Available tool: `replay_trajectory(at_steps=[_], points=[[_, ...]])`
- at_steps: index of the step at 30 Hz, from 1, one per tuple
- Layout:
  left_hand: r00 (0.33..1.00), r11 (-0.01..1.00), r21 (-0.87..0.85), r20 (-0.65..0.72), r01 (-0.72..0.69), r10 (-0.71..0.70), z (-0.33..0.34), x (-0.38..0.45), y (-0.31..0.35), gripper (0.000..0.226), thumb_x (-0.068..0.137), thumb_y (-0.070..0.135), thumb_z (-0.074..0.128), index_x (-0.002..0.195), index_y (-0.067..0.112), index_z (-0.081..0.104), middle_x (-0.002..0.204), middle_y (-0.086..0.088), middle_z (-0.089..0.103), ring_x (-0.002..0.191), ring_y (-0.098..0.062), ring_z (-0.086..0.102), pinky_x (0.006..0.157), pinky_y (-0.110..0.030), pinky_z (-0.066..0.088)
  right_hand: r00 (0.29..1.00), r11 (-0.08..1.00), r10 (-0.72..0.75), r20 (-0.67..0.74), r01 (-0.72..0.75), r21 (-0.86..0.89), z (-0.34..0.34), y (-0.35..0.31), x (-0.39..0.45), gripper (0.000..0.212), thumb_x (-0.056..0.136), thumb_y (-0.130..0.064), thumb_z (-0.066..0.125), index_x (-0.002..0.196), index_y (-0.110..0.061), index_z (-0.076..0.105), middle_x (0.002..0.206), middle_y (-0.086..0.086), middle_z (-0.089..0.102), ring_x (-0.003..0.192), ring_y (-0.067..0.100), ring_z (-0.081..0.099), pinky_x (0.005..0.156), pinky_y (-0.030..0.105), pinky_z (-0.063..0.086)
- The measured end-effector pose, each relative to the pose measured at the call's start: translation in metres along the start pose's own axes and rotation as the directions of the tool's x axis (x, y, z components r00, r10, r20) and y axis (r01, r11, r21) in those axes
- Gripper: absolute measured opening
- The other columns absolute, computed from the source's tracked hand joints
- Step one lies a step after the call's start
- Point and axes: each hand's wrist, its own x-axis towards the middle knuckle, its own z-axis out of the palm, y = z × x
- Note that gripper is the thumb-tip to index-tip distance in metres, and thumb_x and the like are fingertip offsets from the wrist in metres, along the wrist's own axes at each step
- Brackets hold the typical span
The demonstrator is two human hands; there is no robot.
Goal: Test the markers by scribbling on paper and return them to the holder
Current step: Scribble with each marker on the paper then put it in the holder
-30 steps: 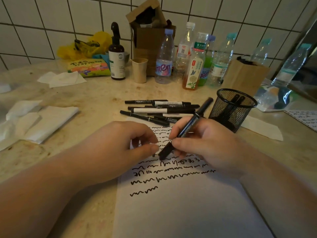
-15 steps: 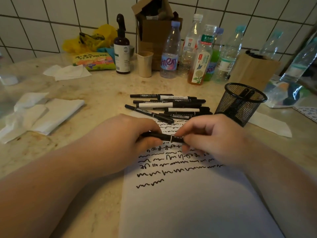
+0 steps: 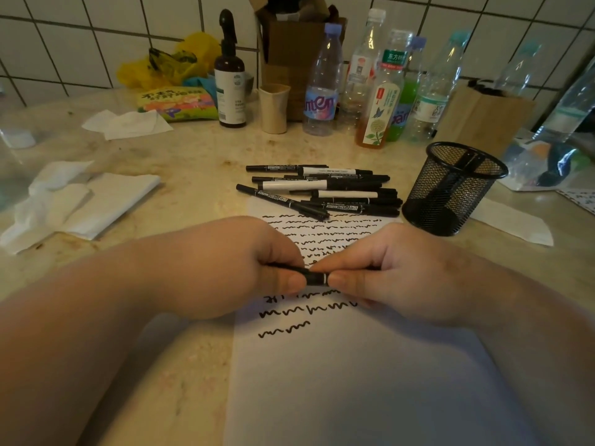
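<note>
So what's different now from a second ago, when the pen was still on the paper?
The right hand lifted the marker off the paper and turned it level; the left hand took hold of its other end, so both hands now pinch it, apparently capping it. The loose markers, the mesh holder and the bottles have stayed put.

Bare forearms, hands [image 3: 322, 272] ungloved, no sleeves

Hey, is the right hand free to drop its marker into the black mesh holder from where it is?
Probably yes. The black wire-mesh holder stands open-topped just beyond the right hand, with bare paper and counter between. The left hand also grips the black marker and would have to release first.
</note>
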Motion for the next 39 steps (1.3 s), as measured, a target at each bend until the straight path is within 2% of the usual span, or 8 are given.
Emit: replay_trajectory(at_steps=[5, 12, 17, 19, 25, 31, 35, 39], points=[[0.999, 0.992, -0.122, 0.032, -0.022, 0.026, -0.005, -0.002, 0.001, 0.013, 0.087, 0.037, 0.062, 0.077, 0.033, 0.069, 0.073, -0.007, 0.061, 0.063, -0.012, 0.051, 0.07, -0.042, 0.047, 1.0, 0.996, -0.023, 0.002, 0.023, -0.089, -0.001, -0.003, -0.003, 0.028, 0.098, -0.03, 0.059, 0.12, -0.046, 0.068, 0.102, -0.031, 0.073, 0.097, -0.009, 0.066, 0.09, 0.022, 0.052], [0.999, 0.963, -0.269, 0.034, 0.021, -0.012, -0.015, -0.007, -0.007, 0.017, 0.083, 0.039, 0.065, 0.077, 0.026, 0.076, 0.056, 0.007, 0.054, 0.055, -0.008, 0.044, 0.064, -0.031, 0.039, 0.959, 0.928, -0.234, -0.157, 0.172, -0.331, -0.005, 0.002, -0.006, 0.033, 0.094, -0.036, 0.056, 0.125, -0.037, 0.068, 0.083, -0.019, 0.073, 0.08, 0.007, 0.069, 0.07, 0.034, 0.056], [0.985, 0.975, -0.206, -0.13, 0.087, -0.116, -0.016, -0.007, -0.013, 0.018, 0.087, 0.041, 0.059, 0.082, 0.033, 0.073, 0.064, 0.007, 0.066, 0.057, -0.008, 0.056, 0.066, -0.027, 0.047, 0.985, 1.0, -0.016, -0.17, 0.015, -0.009, -0.011, 0.009, -0.006, 0.037, 0.098, -0.018, 0.058, 0.118, -0.049, 0.06, 0.078, -0.004, 0.076, 0.058, 0.009, 0.064, 0.058, 0.029, 0.056], [0.957, 0.98, -0.16, -0.243, 0.122, -0.159, -0.015, -0.004, -0.013, 0.017, 0.086, 0.045, 0.058, 0.083, 0.033, 0.071, 0.068, 0.008, 0.069, 0.063, -0.009, 0.061, 0.065, -0.028, 0.05, 0.981, 0.989, 0.004, -0.193, 0.024, 0.146, -0.014, 0.011, -0.003, 0.03, 0.099, -0.009, 0.055, 0.105, -0.036, 0.063, 0.079, 0.006, 0.074, 0.052, 0.017, 0.059, 0.05, 0.03, 0.05], [0.92, 0.971, -0.014, -0.315, 0.241, -0.233, -0.008, -0.001, -0.009, 0.018, 0.086, 0.052, 0.055, 0.095, 0.039, 0.065, 0.078, 0.014, 0.065, 0.072, -0.003, 0.057, 0.061, -0.022, 0.045, 0.977, 0.745, 0.064, -0.204, 0.089, 0.661, -0.021, 0.015, -0.003, 0.045, 0.096, 0.015, 0.034, 0.108, -0.005, 0.072, 0.089, 0.022, 0.073, 0.077, 0.033, 0.072, 0.067, 0.036, 0.06], [0.929, 0.972, 0.073, -0.32, 0.221, -0.187, -0.005, -0.003, -0.005, 0.021, 0.084, 0.054, 0.054, 0.094, 0.039, 0.066, 0.075, 0.015, 0.063, 0.067, -0.001, 0.055, 0.054, -0.019, 0.038, 0.991, 0.772, -0.014, -0.134, 0.096, 0.628, -0.021, 0.014, -0.003, 0.013, 0.081, -0.016, 0.073, 0.093, -0.012, 0.074, 0.072, 0.011, 0.067, 0.064, 0.022, 0.062, 0.055, 0.031, 0.053], [0.937, 0.977, 0.085, -0.311, 0.194, -0.159, -0.004, -0.004, -0.005, 0.021, 0.083, 0.055, 0.055, 0.093, 0.04, 0.066, 0.077, 0.016, 0.064, 0.069, -0.001, 0.056, 0.056, -0.019, 0.041, 0.993, 0.764, -0.056, -0.104, 0.109, 0.636, -0.015, 0.014, -0.004, 0.046, 0.085, -0.05, 0.059, 0.076, -0.008, 0.074, 0.051, 0.003, 0.052, 0.047, 0.018, 0.042, 0.051, 0.035, 0.026], [0.955, 0.981, 0.104, -0.264, 0.164, -0.132, -0.002, -0.005, -0.005, 0.021, 0.084, 0.055, 0.055, 0.094, 0.041, 0.067, 0.079, 0.017, 0.065, 0.07, 0.0, 0.057, 0.058, -0.019, 0.042, 0.996, 0.813, -0.03, -0.081, 0.072, 0.578, -0.011, 0.012, -0.003, 0.031, 0.087, -0.029, 0.061, 0.076, -0.005, 0.076, 0.05, 0.012, 0.055, 0.045, 0.022, 0.047, 0.046, 0.032, 0.03]])
